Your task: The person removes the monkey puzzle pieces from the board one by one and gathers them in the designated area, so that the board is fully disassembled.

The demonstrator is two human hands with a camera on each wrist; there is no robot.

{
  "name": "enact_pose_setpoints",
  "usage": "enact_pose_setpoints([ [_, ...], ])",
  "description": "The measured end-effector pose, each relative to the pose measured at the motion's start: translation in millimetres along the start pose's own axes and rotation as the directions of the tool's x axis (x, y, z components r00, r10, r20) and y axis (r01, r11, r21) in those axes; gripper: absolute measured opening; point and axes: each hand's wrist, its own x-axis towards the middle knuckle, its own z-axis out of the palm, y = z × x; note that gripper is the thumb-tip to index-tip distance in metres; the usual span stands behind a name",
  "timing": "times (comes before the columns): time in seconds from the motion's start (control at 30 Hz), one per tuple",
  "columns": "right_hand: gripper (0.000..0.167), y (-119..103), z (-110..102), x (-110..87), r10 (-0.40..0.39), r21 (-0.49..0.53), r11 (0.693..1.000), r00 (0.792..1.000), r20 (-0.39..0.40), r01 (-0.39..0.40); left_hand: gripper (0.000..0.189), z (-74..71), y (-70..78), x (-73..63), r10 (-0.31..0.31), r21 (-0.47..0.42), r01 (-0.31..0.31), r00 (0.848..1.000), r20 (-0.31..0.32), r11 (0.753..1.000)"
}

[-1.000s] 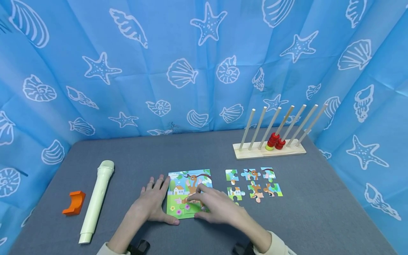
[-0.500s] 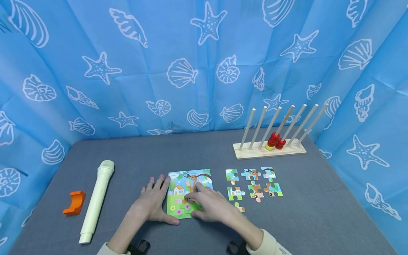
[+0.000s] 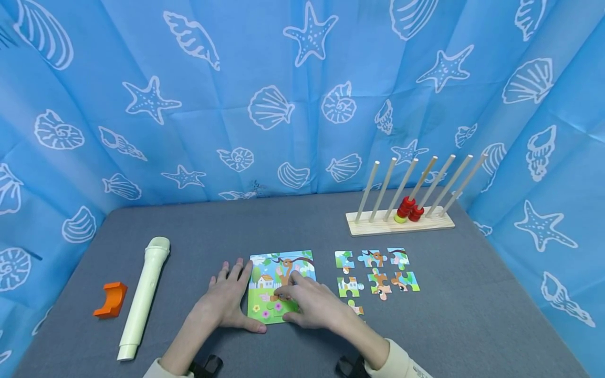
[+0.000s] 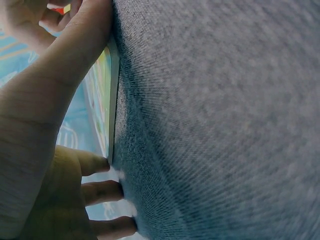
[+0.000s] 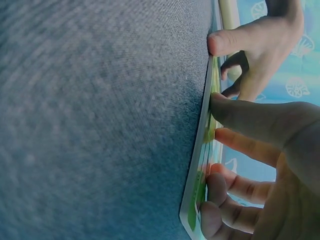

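A square jigsaw board (image 3: 257, 298) with a printed animal, house and flowers lies in front of me. My left hand (image 3: 228, 296) rests flat along its left side, fingers spread, thumb at the near left corner. Over the lower right part bends my right hand (image 3: 315, 302), its curved thumb and fingers holding a mostly green puzzle piece (image 3: 274, 315) low on the board. The right wrist view shows the thumb (image 5: 227, 107) at the board's near edge and the fingertips down on the picture. The palm and fingers hide part of the piece.
Several loose puzzle pieces (image 3: 379, 282) lie in rows to the right, another (image 3: 355, 308) just beyond my right wrist. Farther back stands a wooden peg rack (image 3: 368, 227) with red and yellow beads. On the left lie a pale green microphone (image 3: 145, 299) and an orange curved block (image 3: 111, 300).
My right hand has shifted slightly left over the board, its fingers lower on the picture, uncovering a loose piece beside the wrist. The left hand stays where it was.
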Motion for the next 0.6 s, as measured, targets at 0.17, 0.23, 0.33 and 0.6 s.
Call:
enact_pose_setpoints([
  [0.17, 0.042, 0.0, 0.0, -0.4, -0.016, 0.001, 1.0, 1.0, 0.002, 0.016, 0.145, 1.0, -0.9, 0.8, -0.005, 0.0, 0.005, 1.0, 0.0, 1.0],
  [0.23, 0.042, -0.1, -0.1, -0.7, -0.02, -0.004, 1.0, 1.0, 0.002, 0.02, 0.145, 1.3, -1.0, 0.6, 0.0, 0.001, 0.0, 1.0, -0.005, 1.0],
  [0.33, 0.042, -0.5, 0.1, -0.8, -0.022, -0.013, 1.0, 1.0, 0.002, 0.022, 0.145, 1.1, -0.7, 0.1, 0.003, 0.002, -0.003, 1.0, -0.009, 1.0],
  [0.6, 0.042, -0.1, 1.8, 0.8, -0.015, -0.008, 1.0, 1.0, 0.023, 0.015, 0.146, 0.4, -0.1, -0.6, 0.006, -0.009, -0.006, 1.0, -0.005, 1.0],
])
